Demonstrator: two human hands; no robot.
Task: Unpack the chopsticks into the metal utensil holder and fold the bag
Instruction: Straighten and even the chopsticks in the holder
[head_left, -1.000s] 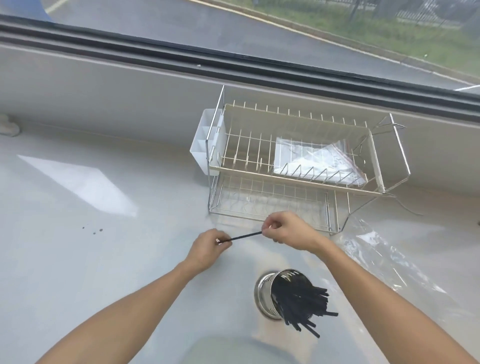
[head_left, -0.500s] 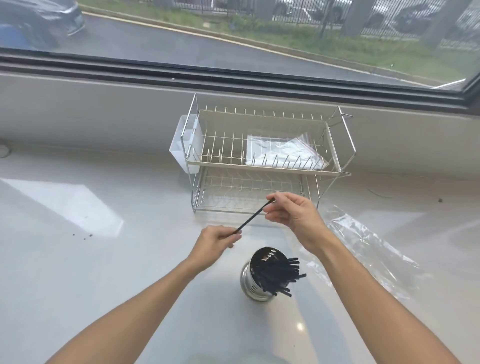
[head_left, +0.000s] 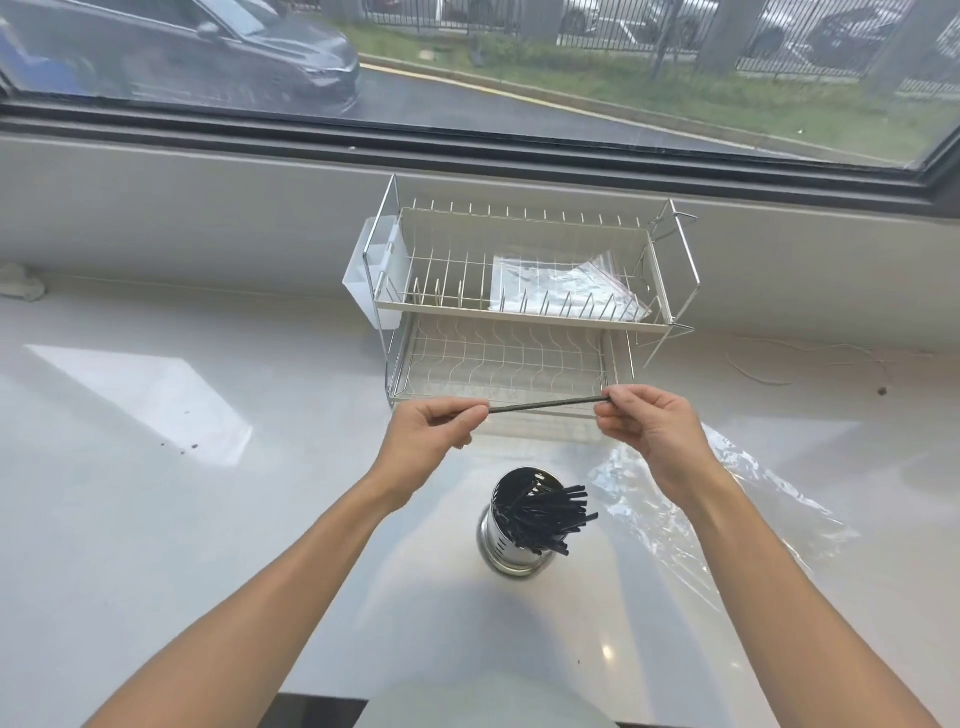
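I hold one black chopstick (head_left: 548, 405) level in front of me, above the counter. My left hand (head_left: 428, 434) pinches its left end and my right hand (head_left: 649, 423) pinches its right end. Below the hands stands the metal utensil holder (head_left: 501, 551), with several black chopsticks (head_left: 545, 517) sticking out and leaning to the right. The clear plastic bag (head_left: 727, 506) lies flat and crumpled on the counter to the holder's right, partly under my right forearm.
A two-tier wire dish rack (head_left: 524, 317) stands against the sill behind my hands, with a white plastic caddy (head_left: 371, 280) on its left side and a clear zip bag (head_left: 561, 286) on its upper tier. A thin white cord (head_left: 758, 374) lies at the right.
The chopstick went from tilted to nearly level, and my hands slid apart to its two ends. The camera tipped up, showing more of the window and street.
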